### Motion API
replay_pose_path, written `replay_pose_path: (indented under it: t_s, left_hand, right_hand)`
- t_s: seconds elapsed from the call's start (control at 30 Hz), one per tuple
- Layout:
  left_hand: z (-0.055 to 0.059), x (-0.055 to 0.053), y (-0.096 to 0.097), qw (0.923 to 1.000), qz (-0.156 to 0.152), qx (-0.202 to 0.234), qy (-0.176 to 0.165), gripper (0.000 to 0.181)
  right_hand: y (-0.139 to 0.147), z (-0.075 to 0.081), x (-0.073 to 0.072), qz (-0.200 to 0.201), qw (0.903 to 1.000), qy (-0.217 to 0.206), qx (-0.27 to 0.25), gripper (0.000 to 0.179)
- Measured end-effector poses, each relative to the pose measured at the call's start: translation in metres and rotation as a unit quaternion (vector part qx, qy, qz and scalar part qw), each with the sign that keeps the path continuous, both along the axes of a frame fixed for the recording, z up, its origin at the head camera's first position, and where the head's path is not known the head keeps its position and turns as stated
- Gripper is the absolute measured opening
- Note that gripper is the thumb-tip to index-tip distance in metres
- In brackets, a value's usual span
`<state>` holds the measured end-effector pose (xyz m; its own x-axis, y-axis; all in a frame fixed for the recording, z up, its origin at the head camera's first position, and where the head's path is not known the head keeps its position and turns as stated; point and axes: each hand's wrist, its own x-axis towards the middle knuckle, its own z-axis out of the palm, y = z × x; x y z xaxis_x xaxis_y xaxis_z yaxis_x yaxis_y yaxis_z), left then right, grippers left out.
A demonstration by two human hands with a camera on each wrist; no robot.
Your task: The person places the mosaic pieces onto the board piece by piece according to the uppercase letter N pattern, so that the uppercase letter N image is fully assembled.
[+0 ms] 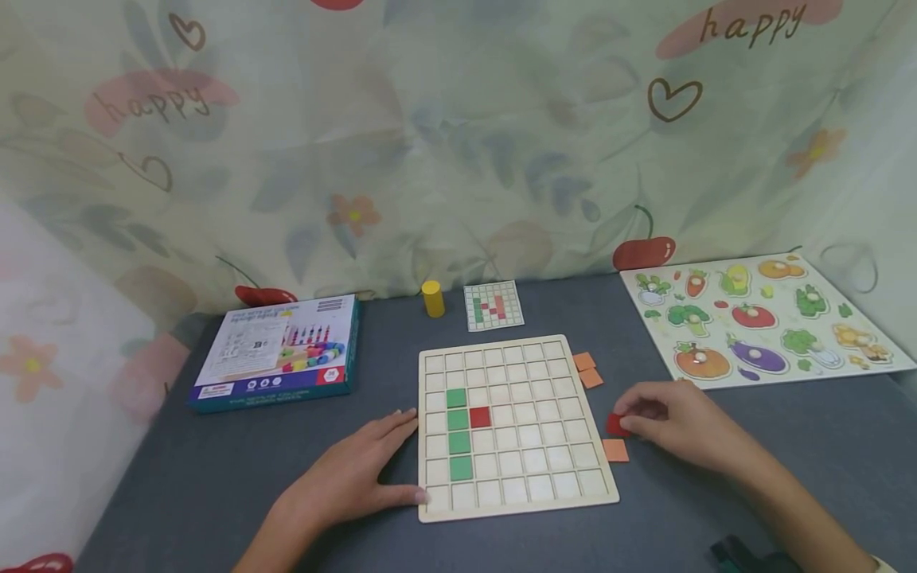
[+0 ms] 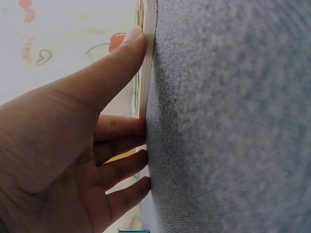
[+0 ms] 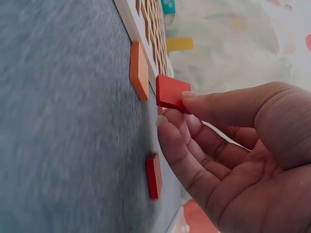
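My right hand (image 1: 680, 422) pinches a red square tile (image 3: 170, 91) between thumb and fingers, just off the right edge of a wooden grid board (image 1: 528, 413). In the right wrist view, a second red tile (image 3: 154, 175) lies on the dark cloth below the fingers. My left hand (image 1: 344, 477) rests at the board's left side, thumb on its lower corner and fingers touching the edge. Several green tiles (image 1: 460, 442) form a column in the grid, and one red tile (image 1: 479, 417) sits just right of that column.
Orange tiles (image 1: 615, 450) lie along the board's right edge. Behind the board stand a yellow cylinder (image 1: 433, 299) and a small pattern card (image 1: 494, 305). A boxed toy set (image 1: 279, 350) lies left, a vegetable puzzle board (image 1: 762, 318) right. A dark object (image 1: 748, 555) shows at the bottom right.
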<state>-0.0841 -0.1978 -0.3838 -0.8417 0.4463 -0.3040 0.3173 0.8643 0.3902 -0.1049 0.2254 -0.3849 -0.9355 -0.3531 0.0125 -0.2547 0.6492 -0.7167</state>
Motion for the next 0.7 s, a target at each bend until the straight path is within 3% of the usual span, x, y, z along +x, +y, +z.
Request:
replay_pose_path:
  t_s: [0.27,0.7]
  left_hand:
    - [0.001,-0.001,0.0,1.0,0.001,0.001,-0.009,0.104]
    - [0.0,-0.001,0.0,1.0,0.002,0.001,-0.009,0.104]
  right_hand:
    - [-0.016,-0.003,-0.009,0.042,0.9968,-0.045,-0.051,0.007]
    - [-0.059,-0.003,-0.023,0.091,0.9951,-0.008,-0.037,0.013]
